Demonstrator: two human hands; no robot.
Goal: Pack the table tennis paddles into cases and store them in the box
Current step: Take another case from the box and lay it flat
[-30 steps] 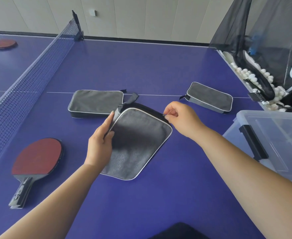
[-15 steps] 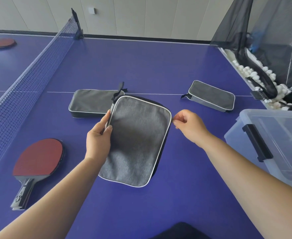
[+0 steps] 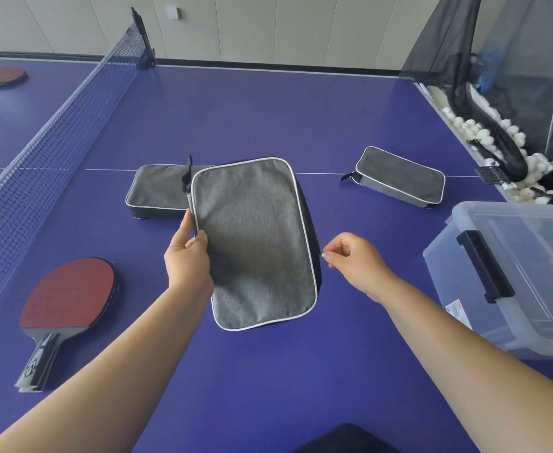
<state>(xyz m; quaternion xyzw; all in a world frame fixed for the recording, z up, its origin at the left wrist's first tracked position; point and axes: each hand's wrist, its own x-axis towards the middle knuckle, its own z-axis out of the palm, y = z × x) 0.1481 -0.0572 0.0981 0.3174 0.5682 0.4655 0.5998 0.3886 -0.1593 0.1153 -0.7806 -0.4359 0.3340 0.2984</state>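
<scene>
A grey paddle case (image 3: 255, 243) with white piping lies in the middle of the blue table. My left hand (image 3: 188, 263) holds its left edge, thumb on top. My right hand (image 3: 355, 264) pinches the zipper pull at the case's right edge, about halfway down. A red paddle (image 3: 67, 297) with a black handle lies flat to the left. Behind the held case sits a second grey case (image 3: 157, 191), and a third grey case (image 3: 400, 179) lies at the right. The clear plastic box (image 3: 510, 282) with a black latch stands at the right edge.
The net (image 3: 49, 138) runs along the left. Another red paddle (image 3: 0, 76) lies beyond it at far left. A ball-catching net and a trough of white balls (image 3: 484, 132) stand past the table's right edge. The table (image 3: 268, 380) is bare near me.
The case has turned clockwise to lie lengthwise toward me. My right hand has travelled with the zipper pull from the far corner down the right side. My left hand kept its hold.
</scene>
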